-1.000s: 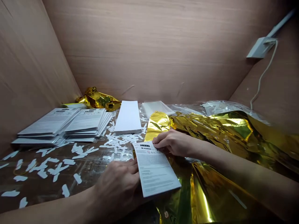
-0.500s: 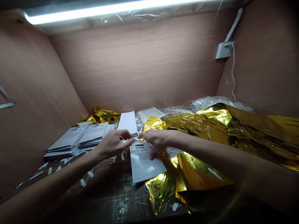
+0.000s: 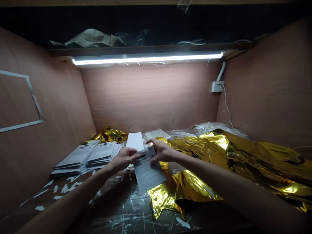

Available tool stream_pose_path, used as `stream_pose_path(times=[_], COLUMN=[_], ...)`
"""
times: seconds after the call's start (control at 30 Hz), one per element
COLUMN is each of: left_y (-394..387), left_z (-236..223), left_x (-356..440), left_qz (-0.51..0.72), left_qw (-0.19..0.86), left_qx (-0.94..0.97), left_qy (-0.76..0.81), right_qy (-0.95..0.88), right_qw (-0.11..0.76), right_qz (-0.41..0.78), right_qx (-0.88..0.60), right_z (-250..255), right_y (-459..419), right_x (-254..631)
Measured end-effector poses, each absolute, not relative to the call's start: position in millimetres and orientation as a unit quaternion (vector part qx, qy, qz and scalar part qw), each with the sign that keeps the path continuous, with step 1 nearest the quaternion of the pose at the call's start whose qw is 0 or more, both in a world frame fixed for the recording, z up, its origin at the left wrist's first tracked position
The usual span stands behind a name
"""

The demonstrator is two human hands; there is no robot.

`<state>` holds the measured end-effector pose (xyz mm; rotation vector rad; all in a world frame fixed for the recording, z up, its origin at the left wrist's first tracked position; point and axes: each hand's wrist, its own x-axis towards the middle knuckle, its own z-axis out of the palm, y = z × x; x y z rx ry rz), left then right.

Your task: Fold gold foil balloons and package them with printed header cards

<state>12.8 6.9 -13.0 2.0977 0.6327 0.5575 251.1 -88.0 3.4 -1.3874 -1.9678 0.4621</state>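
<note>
Both my hands hold a white printed instruction sheet (image 3: 148, 174) with a barcode strip near its raised upper end. My left hand (image 3: 124, 159) pinches the sheet's upper left edge. My right hand (image 3: 162, 152) grips its upper right part, with the fingers partly covering the printing. The sheet's lower end hangs over crumpled gold foil (image 3: 180, 191). A long gold-and-silver foil sheet (image 3: 246, 156) spreads to the right of my right forearm. Behind my left hand lie stacks of printed cards (image 3: 85, 157).
A white strip-shaped card (image 3: 135, 141) and a clear plastic packet (image 3: 157, 134) lie behind my hands. Bunched gold foil (image 3: 109, 135) sits at the back left. White paper scraps (image 3: 53, 190) dot the dark table. Wooden walls enclose the bench beneath an LED light bar (image 3: 146, 59).
My hands have raised the sheet's upper end off the foil and drawn closer together on it. The view has tilted upward, showing more of the light bar and the shelf above.
</note>
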Motion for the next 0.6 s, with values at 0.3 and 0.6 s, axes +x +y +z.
stream_pose_path(times=[0.3,0.6], left_y=[3,-9], left_z=[-11,9], left_x=[10,-4], left_qz=[0.502,0.414], left_qw=[0.523,0.571], left_qx=[0.653,0.675], left_qy=[0.22,0.217], right_qy=[-0.578,-0.617], right_qw=[0.555,0.552], right_qz=[0.392,0.355], right_qx=[-0.451,-0.434], right_z=[-9,-29], right_y=[-128,-122], right_x=[235,242])
